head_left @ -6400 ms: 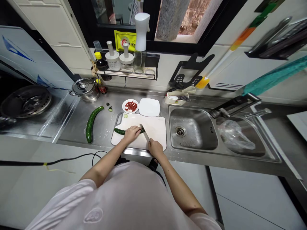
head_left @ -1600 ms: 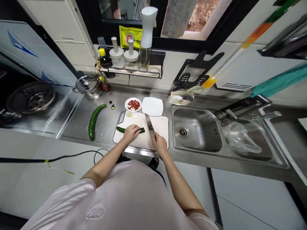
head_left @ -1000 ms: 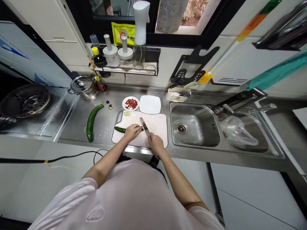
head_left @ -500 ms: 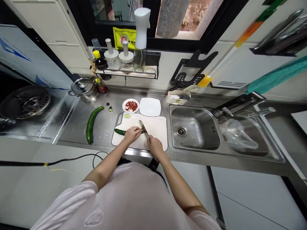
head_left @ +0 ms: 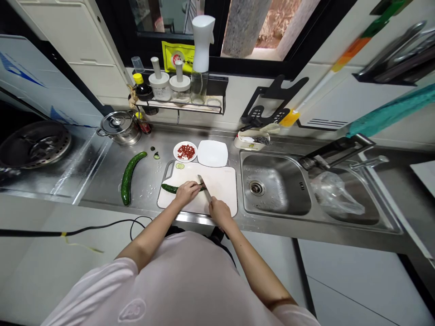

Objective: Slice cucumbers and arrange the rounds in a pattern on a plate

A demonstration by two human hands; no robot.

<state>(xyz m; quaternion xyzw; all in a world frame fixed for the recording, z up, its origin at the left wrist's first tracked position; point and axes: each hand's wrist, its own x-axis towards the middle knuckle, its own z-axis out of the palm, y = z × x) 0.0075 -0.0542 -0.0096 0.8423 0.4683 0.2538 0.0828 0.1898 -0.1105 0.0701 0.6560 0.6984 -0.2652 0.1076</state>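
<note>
On the white cutting board (head_left: pixel 220 203) lies a green cucumber (head_left: pixel 169 188), held down by my left hand (head_left: pixel 186 193), whose fingers are wrapped over it near its right end. My right hand (head_left: pixel 220 212) grips the handle of a knife (head_left: pixel 205 187); the blade points up and left, at the cucumber's right end beside my left fingertips. A few pale cucumber slices (head_left: pixel 180 166) rest at the board's upper left. Behind the board are a plate of chopped red pieces (head_left: pixel 186 151) and a white square plate (head_left: pixel 212 153).
A whole cucumber (head_left: pixel 128 179) and small green scraps (head_left: pixel 156 155) lie left of the board. Behind them stands a lidded pot (head_left: pixel 120 128). The sink (head_left: pixel 277 183) is to the right. A shelf (head_left: pixel 183 105) holds jars and a spray bottle above the counter.
The view has shifted slightly. The knife blade has moved a little at the cucumber's right end; both hands keep their hold.
</note>
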